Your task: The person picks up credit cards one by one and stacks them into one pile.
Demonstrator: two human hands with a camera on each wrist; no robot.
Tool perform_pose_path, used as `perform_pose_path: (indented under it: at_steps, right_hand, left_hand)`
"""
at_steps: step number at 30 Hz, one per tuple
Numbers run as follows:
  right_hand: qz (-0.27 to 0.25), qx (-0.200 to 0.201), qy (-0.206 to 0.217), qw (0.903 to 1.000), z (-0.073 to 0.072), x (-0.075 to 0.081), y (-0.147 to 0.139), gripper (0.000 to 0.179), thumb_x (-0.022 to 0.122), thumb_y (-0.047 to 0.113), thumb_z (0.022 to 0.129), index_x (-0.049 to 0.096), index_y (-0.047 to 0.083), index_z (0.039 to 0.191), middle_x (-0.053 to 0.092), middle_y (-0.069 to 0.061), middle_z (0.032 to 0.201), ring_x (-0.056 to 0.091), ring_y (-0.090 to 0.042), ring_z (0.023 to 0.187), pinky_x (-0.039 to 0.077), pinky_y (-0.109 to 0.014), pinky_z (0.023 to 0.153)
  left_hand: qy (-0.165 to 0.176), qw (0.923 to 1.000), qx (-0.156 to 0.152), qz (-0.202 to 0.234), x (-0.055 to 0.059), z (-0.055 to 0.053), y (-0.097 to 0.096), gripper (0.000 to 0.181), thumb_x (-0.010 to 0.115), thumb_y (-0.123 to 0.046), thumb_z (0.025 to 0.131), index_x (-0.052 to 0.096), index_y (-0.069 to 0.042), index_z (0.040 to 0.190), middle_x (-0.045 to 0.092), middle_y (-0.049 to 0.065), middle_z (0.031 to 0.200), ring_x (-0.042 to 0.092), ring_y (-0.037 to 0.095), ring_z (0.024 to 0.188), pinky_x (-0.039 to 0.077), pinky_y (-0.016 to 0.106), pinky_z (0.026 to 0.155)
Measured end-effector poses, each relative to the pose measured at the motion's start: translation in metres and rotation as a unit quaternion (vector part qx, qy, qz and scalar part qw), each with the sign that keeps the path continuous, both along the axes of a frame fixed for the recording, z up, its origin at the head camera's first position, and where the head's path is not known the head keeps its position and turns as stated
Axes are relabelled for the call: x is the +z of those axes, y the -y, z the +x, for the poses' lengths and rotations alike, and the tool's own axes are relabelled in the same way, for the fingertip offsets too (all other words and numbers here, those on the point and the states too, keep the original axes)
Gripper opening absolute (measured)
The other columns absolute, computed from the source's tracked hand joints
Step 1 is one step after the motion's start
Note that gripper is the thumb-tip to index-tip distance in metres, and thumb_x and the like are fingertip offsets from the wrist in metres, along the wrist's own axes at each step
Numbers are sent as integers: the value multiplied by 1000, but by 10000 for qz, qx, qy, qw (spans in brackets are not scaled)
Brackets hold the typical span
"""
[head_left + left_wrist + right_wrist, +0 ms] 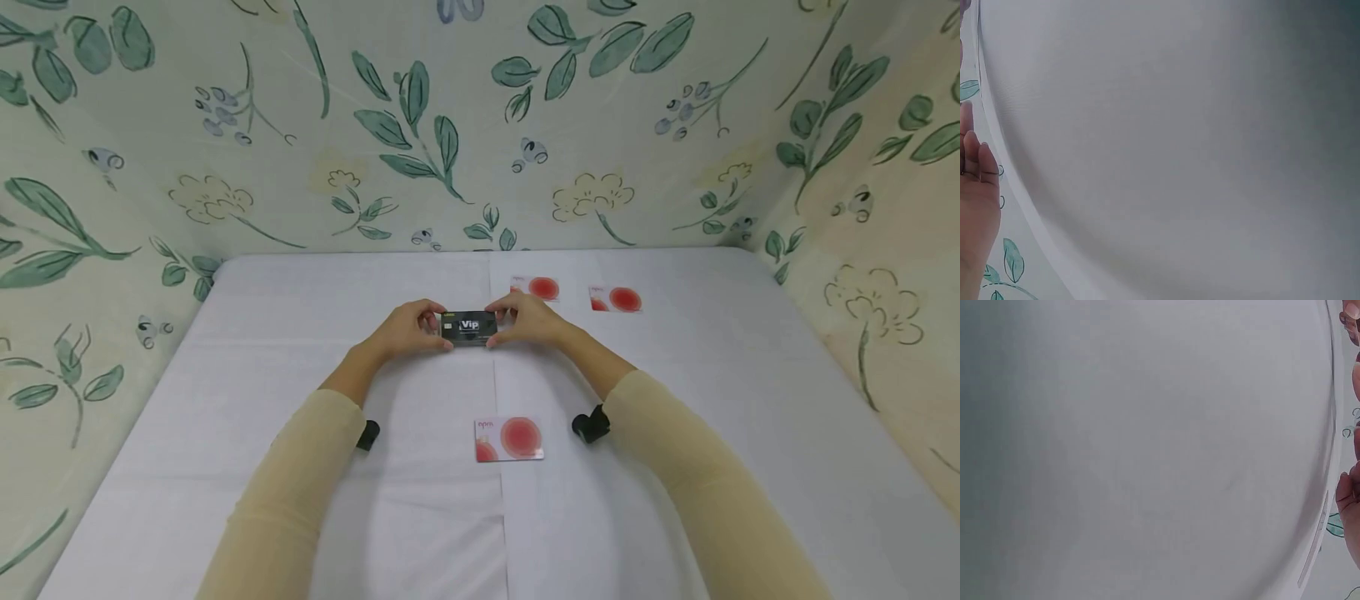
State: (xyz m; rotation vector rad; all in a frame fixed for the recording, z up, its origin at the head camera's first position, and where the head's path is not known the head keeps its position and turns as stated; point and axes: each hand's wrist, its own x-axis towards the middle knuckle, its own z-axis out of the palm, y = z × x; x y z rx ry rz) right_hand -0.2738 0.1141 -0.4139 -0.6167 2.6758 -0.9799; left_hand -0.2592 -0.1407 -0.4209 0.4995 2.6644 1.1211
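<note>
A black card [469,328] with "Vip" printed on it is held up between both hands in the head view. My left hand [408,327] pinches its left edge between thumb and fingers. On the opposite edge, my right hand [528,321] pinches it the same way. Nearer the front lies a white and red card [510,439] marked "npm", flat on the white cloth. At the left margin of the left wrist view, part of the left hand [979,212] shows; the right wrist view catches part of the right hand [1350,506] at its margin.
Two more white and red cards lie toward the back: one [543,288] partly behind the right hand, the other [615,299] farther right. A white cloth [255,375] covers the table. Leaf-patterned fabric [480,125] hangs behind and at both sides.
</note>
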Motion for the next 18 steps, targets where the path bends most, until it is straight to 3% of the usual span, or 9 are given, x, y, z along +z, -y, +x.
perform_pose_path:
  at_steps: [18]
  right_hand:
    - [32, 307, -164, 9994, 19, 23, -11, 59, 85, 35, 67, 65, 15, 119, 57, -6, 96, 43, -20, 87, 38, -31, 69]
  left_hand:
    - [-254, 9994, -222, 30, 19, 15, -3, 59, 84, -34, 68, 61, -10, 117, 54, 4, 90, 44, 21, 87, 36, 33, 73]
